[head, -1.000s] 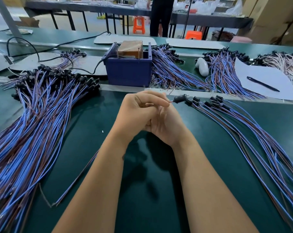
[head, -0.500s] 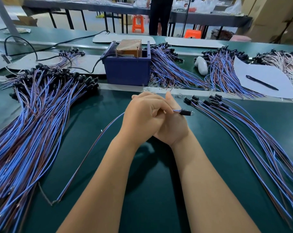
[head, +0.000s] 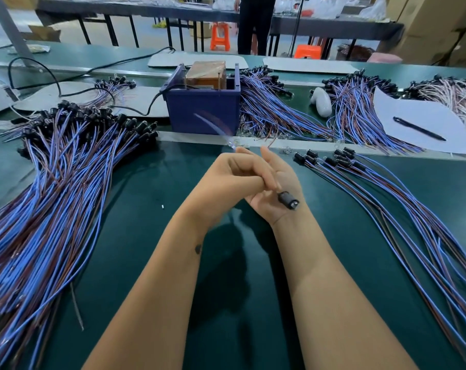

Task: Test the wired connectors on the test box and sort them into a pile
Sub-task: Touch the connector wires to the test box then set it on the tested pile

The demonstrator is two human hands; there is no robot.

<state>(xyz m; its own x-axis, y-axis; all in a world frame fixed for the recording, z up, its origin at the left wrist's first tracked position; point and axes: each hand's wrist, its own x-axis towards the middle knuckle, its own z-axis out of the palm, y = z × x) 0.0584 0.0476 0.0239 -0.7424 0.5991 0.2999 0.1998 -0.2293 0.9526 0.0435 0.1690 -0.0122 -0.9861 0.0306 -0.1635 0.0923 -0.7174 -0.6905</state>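
Note:
My left hand (head: 226,177) lies over my right hand (head: 280,188) at the middle of the green table. Its curled fingers pinch one wired connector (head: 288,200), whose black plug hangs over my right wrist. The wire's free end is blurred in front of the blue test box (head: 202,113). What shows of my right hand's fingers points straight away from me. A big pile of blue and brown wired connectors (head: 53,182) covers the left side. A smaller pile (head: 387,188) fans out on the right.
A brown block (head: 205,73) sits inside the blue box, with a black cable running left. Behind lie more wire bundles (head: 274,110), a white object (head: 321,102) and paper (head: 440,134) with a pen (head: 419,128). A person stands at a far table.
The connector has swung from pointing right, near the right pile, down over my right wrist. Its wire has left the table at the left and now whips up in front of the box.

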